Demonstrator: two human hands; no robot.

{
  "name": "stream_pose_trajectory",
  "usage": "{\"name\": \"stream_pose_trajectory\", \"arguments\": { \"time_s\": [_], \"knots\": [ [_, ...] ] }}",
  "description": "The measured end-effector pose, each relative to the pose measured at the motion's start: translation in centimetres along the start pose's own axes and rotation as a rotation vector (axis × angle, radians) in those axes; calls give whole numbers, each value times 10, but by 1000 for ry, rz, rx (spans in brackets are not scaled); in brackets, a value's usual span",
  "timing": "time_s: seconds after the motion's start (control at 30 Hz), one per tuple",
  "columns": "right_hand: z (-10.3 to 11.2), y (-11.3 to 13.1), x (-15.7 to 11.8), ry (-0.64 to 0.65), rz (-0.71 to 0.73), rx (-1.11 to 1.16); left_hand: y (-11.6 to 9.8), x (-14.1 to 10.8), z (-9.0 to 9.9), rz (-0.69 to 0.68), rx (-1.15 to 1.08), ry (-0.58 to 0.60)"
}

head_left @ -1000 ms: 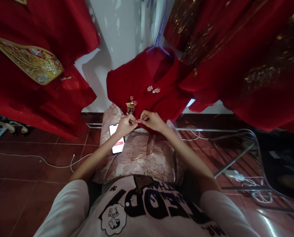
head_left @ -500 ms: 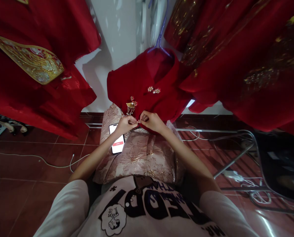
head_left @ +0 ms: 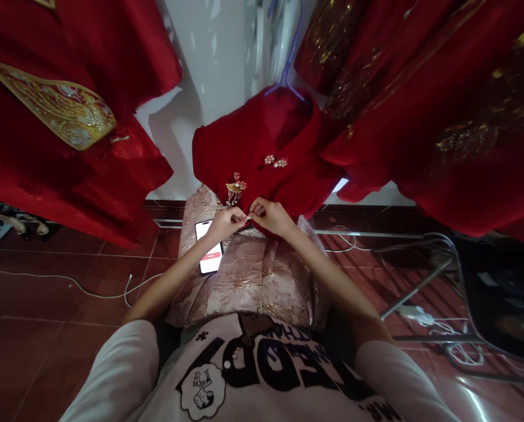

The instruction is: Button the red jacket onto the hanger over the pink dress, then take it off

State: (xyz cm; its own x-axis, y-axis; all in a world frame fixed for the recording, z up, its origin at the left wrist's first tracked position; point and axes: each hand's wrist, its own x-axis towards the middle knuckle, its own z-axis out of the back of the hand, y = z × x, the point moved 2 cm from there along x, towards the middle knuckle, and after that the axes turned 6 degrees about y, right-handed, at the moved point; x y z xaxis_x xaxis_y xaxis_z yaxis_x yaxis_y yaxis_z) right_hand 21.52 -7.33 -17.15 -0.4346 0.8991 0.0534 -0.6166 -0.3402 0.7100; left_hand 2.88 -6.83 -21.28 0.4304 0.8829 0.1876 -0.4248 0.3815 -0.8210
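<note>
At the centre of the frame, just above the pink brocade bundle (head_left: 262, 281) on the lap, a small pearly ornament (head_left: 248, 218) sits at the lower part of a red jacket (head_left: 240, 138) spread on a purple hanger (head_left: 291, 55). Higher on the jacket, two flower-shaped pearl ornaments (head_left: 275, 161) lie side by side, seemingly in place, and a gold fan-shaped tassel brooch (head_left: 234, 187) is set on the cloth to their lower left. The work on the pearly ornament looks unfinished, since both hands are on it; whether its parts are joined is hidden by the fingers, and what else is left cannot be told.

The left hand (head_left: 229, 223) comes from the lower left, its forearm slanting over the phone (head_left: 211, 262), thumb and forefinger pinched narrow on the ornament. The right hand (head_left: 268, 218) comes from the lower right, knuckles up and fingers curled, its fingertips closed at the same spot. The two sets of fingertips nearly meet, and both forearms converge in a V.
</note>
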Motion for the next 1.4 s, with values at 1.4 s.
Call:
{"name": "stream_pose_trajectory", "arguments": {
  "time_s": [1.4],
  "knots": [
    [14,2,-1,121,18,360,-28,-5,6,-275,219,-83]
  ]
}}
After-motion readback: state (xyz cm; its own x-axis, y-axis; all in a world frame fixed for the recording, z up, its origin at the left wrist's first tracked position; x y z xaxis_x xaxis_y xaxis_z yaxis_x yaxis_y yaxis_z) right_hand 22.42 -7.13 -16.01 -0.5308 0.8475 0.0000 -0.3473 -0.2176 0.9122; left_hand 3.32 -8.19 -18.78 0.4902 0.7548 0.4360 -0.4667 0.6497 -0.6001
